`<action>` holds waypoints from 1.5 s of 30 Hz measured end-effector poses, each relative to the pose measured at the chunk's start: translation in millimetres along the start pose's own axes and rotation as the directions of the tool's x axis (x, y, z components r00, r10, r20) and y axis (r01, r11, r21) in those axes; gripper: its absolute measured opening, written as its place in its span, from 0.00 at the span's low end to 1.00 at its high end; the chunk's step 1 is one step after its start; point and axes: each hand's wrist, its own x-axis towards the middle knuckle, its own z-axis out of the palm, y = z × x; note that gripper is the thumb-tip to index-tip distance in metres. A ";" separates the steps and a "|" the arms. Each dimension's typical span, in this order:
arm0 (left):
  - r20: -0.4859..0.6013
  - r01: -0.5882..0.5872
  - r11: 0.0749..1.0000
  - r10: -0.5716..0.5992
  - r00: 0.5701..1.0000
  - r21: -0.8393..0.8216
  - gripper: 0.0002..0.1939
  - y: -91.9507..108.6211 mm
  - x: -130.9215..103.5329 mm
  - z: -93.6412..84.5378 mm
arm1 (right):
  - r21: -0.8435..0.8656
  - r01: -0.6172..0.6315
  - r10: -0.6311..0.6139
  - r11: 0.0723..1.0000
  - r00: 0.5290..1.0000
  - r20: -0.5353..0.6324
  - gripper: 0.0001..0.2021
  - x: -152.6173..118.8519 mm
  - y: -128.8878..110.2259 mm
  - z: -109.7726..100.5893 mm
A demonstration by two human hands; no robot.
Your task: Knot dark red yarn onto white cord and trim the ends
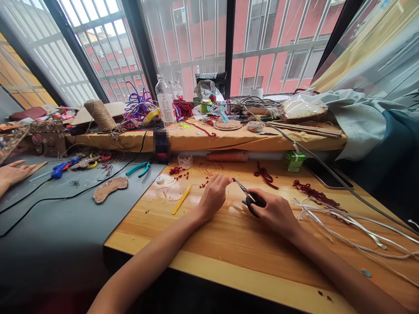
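Observation:
My left hand (214, 195) is closed above the wooden table, pinching a small dark red bit of yarn (233, 179) at its fingertips. In my right hand (276, 213) is a pair of scissors (255, 203) with black handles, its blades pointing at that yarn. Whether the blade tips touch the yarn I cannot tell. Yellow tweezers (182, 199) lie left of my left hand. Behind them is a pile of dark red snippets (178, 171), close to a small clear cup (185, 160). A longer dark red yarn piece (266, 175) lies beyond the scissors.
White cords (347, 216) and more dark red yarn (316, 192) lie to the right, near a phone (327, 173) and a green carton (294, 160). On the grey table are teal pliers (139, 169), a blue glue gun (62, 169) and another person's hand (15, 174). A cluttered shelf (196, 140) runs behind.

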 end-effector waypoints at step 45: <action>0.393 0.548 0.765 -0.414 0.821 -0.340 0.11 9.0 9.4 -5.6 | -0.296 0.157 -0.190 0.942 0.978 -0.088 0.16 1.0 8.3 -2.6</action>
